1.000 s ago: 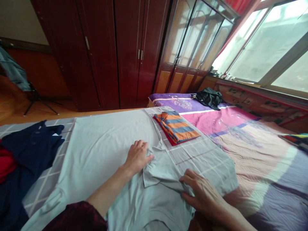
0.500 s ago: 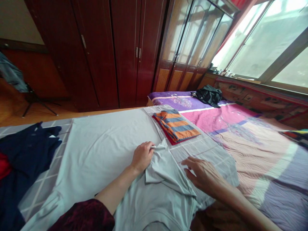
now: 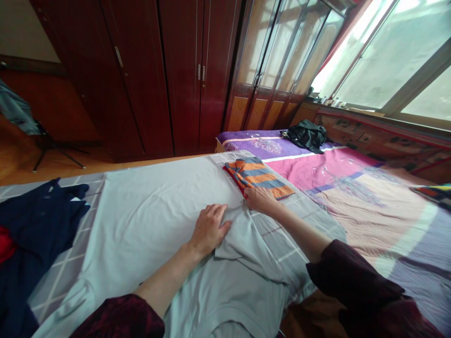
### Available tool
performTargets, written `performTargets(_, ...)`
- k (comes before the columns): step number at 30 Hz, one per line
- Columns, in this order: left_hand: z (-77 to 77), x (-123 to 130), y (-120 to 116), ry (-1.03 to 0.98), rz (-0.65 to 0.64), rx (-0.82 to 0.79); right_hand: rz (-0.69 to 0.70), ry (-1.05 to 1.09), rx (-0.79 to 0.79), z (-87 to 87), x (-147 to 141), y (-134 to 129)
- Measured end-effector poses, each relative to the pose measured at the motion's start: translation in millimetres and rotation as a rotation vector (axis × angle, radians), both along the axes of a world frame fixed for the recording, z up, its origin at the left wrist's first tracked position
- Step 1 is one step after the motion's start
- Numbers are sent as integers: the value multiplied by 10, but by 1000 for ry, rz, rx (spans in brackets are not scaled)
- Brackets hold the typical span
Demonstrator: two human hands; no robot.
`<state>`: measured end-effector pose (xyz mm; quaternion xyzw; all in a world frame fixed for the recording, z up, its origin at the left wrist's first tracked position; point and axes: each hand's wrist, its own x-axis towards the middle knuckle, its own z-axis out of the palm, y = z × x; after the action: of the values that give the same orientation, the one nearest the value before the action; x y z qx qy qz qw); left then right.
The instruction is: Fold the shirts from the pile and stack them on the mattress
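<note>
A pale grey T-shirt [image 3: 155, 211] lies spread across the checked cloth, its neckline toward me and one sleeve folded inward on the right. My left hand [image 3: 209, 229] rests flat on the shirt beside that sleeve, fingers stretched out and thumb apart. With closed fingers, my right hand [image 3: 260, 199] pinches the shirt at the sleeve's far edge; the fingertips are partly hidden. Just beyond it sits a folded orange-and-grey striped garment [image 3: 255, 170], with a red folded garment [image 3: 229, 174] showing under it.
A navy garment [image 3: 38, 211] with a red patch of cloth lies at the left on the grey checked cloth [image 3: 56, 267]. To the right is a bed with a purple-and-pink cover [image 3: 299, 171] and a black garment [image 3: 306, 135]. Dark red wardrobes [image 3: 183, 94] stand behind.
My right hand has moved forward and left from above the checked cloth and now pinches the sleeve's far edge. My left hand has let go of the fabric and opened flat.
</note>
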<state>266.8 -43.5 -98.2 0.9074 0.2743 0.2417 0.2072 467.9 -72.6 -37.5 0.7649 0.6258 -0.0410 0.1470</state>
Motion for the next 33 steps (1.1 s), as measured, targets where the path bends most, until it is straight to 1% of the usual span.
performTargets(3,159,-43,-25,44,-109,-14,27,13,36,-50,2,-44)
performTargets(6,316,-103,-98,221,-310,-15,-3,4,71,-126,8,-45)
performTargets(8,364,-139,-160,331,-421,23,-28,3,104,-153,20,-39)
performTargets(9,370,-152,-187,370,-444,57,-36,6,123,-154,24,-46)
performTargets(11,363,-172,-217,419,-429,120,-44,20,161,-129,18,-102)
performTargets(13,368,-188,-211,451,-417,124,-42,43,195,-76,-12,-230)
performTargets(17,481,-235,-146,475,-449,62,-23,115,222,30,-114,-670)
performTargets(19,548,-268,-128,527,-414,87,6,204,183,42,-158,-923)
performTargets(21,587,-301,-129,600,-392,99,46,298,106,23,-187,-1149)
performTargets(23,593,-326,-143,615,-403,84,49,322,46,-6,-207,-1325)
performTargets(24,586,-334,-153,594,-414,78,36,312,46,-17,-218,-1392)
performTargets(27,551,-332,-183,537,-455,70,17,346,58,-12,-261,-1525)
performTargets(30,516,-306,-204,554,-493,45,40,430,-19,32,-298,-1592)
performTargets(33,488,-273,-215,544,-477,69,34,429,-16,65,-296,-1631)
